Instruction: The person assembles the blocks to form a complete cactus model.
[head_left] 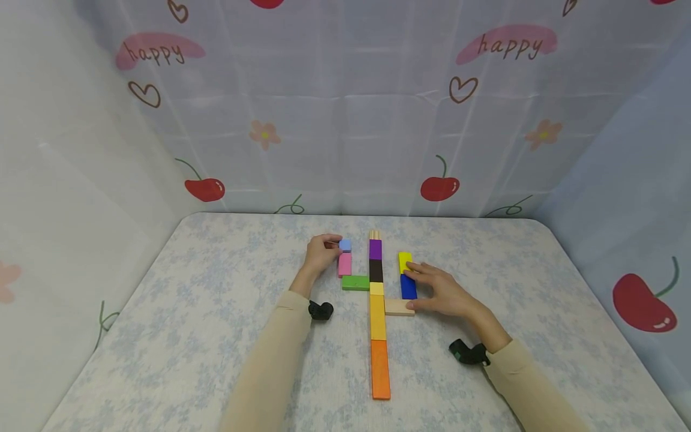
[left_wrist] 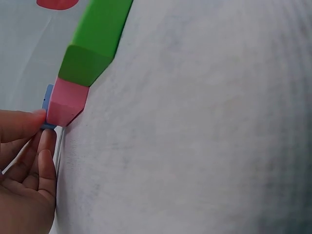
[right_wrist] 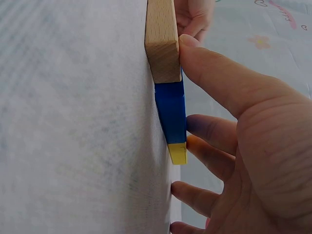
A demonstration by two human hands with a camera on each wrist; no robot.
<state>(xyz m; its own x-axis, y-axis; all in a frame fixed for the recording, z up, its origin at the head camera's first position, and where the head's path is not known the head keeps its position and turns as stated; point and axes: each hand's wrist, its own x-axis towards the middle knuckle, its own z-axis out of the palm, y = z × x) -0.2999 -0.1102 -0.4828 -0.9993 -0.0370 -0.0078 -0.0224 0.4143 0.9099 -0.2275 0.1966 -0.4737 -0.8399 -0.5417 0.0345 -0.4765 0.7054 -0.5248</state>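
My left hand (head_left: 322,252) pinches a small light blue block (head_left: 345,245) at the far end of a pink block (head_left: 345,264). In the left wrist view, the thumb lies against the light blue block (left_wrist: 48,100), with the other fingers bent below. My right hand (head_left: 439,291) lies over a yellow block (head_left: 405,260) and a dark blue block (head_left: 408,287), its fingers spread. Its thumb touches a plain wooden block (head_left: 396,307); two fingertips are at the blue block (right_wrist: 171,113) and the yellow block (right_wrist: 178,153) in the right wrist view.
A straight column runs down the middle: pale sticks (head_left: 375,234), a purple block (head_left: 375,249), a black block (head_left: 375,270), yellow-orange blocks (head_left: 378,318) and an orange block (head_left: 380,369). A green block (head_left: 355,283) joins its left side. A printed curtain (head_left: 345,150) hangs behind the table.
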